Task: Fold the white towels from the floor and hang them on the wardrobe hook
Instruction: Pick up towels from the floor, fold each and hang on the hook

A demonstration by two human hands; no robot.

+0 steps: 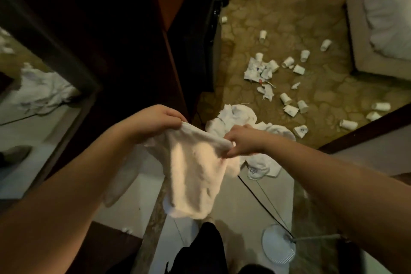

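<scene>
A white towel (193, 176) hangs in front of me, held up by its top edge. My left hand (153, 122) pinches the left corner and my right hand (242, 140) pinches the right corner, the cloth sagging between them. More white towels (235, 118) lie crumpled on the floor just beyond my hands. The dark wooden wardrobe (106, 40) stands to the left. No hook shows in this view.
Several paper cups (289, 62) and torn tissues litter the patterned floor ahead. A bed (382, 13) stands at the far right. A mirror (33, 95) on the left reflects towels. A white fan base (278, 244) and a black cable (255, 196) lie near my feet.
</scene>
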